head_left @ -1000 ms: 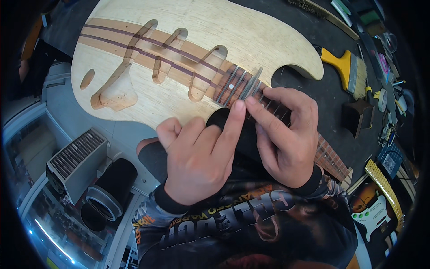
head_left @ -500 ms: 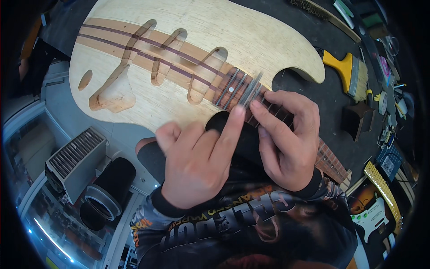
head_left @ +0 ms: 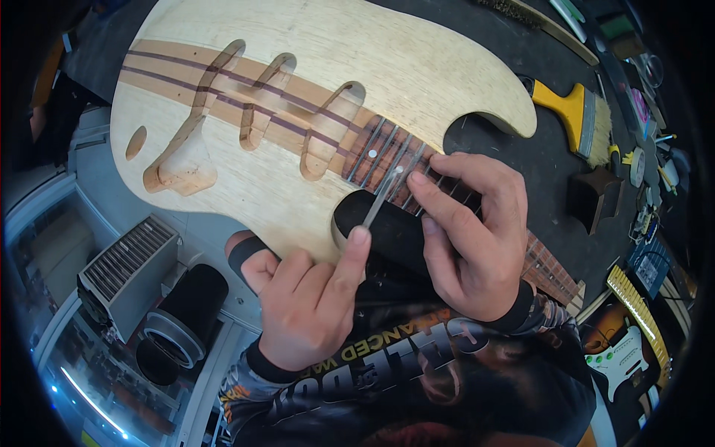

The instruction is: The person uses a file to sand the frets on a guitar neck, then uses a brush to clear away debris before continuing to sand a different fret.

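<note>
A pale wooden guitar body (head_left: 335,41) with carved cavities lies across the top, joined to a dark reddish fretboard (head_left: 544,261). My left hand (head_left: 302,313) is below the body, closed on the lower end of a thin metal strip (head_left: 380,197), index fingertip on it. The strip slants up across the frets near the white inlay dot. My right hand (head_left: 477,231) wraps over the fretboard just right of the strip, fingertips pressed beside it, thumb partly hidden.
A yellow-handled brush (head_left: 570,112), dark block (head_left: 596,194), tape roll (head_left: 637,167) and small tools lie on the black bench (head_left: 484,127). A second guitar (head_left: 622,350) is at lower right; a metal grated unit (head_left: 126,261) and black cylinder (head_left: 201,294) stand lower left.
My left hand has moved down and left with the metal strip, which now extends below the fretboard edge. The guitar body has shifted slightly left. My right hand stays nearly in place.
</note>
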`<action>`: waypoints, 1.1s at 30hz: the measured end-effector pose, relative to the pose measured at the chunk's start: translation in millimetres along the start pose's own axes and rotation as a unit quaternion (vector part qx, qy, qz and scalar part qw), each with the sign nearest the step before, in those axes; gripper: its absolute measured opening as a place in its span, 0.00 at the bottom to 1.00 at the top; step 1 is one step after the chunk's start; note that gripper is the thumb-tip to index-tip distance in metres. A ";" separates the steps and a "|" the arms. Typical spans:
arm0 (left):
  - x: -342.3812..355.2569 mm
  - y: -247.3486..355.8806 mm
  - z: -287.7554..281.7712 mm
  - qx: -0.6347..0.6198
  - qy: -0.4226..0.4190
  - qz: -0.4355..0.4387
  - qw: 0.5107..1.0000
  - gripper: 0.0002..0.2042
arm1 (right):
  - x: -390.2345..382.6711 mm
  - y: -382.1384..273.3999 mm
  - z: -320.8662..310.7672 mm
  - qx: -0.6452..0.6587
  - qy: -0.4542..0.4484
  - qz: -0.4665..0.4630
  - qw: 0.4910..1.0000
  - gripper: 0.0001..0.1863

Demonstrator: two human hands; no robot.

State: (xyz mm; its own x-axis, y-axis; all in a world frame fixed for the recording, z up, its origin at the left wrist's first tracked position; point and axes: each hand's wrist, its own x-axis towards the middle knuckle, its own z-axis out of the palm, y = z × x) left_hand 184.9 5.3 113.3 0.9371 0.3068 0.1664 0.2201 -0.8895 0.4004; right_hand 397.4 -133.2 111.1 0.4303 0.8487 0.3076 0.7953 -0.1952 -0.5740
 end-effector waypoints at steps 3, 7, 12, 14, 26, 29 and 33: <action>23.8 -3.6 3.8 -0.006 -0.003 0.005 1.000 0.36 | 1.1 -1.3 -0.5 0.010 -0.010 0.001 1.000 0.32; 58.9 -5.8 8.1 -0.005 -0.009 0.017 1.000 0.36 | 0.2 -0.8 2.5 -0.001 -0.017 0.020 1.000 0.34; 58.9 -6.3 7.1 0.031 -0.010 0.026 0.999 0.35 | 1.6 -5.1 -0.1 -0.012 -0.034 0.042 0.998 0.36; 56.2 -6.4 9.6 0.053 0.004 0.025 0.998 0.35 | 2.4 -4.4 -0.3 -0.007 -0.042 0.040 0.998 0.37; 39.2 -5.7 1.0 -0.009 -0.001 0.044 0.999 0.32 | 0.6 -3.4 -0.3 0.007 -0.027 0.057 0.998 0.32; 16.3 -4.9 -5.1 0.000 -0.011 0.033 0.999 0.32 | 3.0 -4.9 -0.1 0.013 -0.040 0.047 0.998 0.31; 54.2 -12.1 9.6 -0.030 0.003 0.051 0.998 0.34 | 0.5 -2.6 7.0 0.017 -0.006 0.039 0.999 0.30</action>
State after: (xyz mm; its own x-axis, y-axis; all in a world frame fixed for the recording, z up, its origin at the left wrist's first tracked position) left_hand 235.7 29.4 108.8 0.9520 0.2174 0.2156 0.1063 -0.8949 0.4333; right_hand 392.5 -128.8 107.4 0.4857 0.8371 0.2517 0.7441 -0.2449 -0.6215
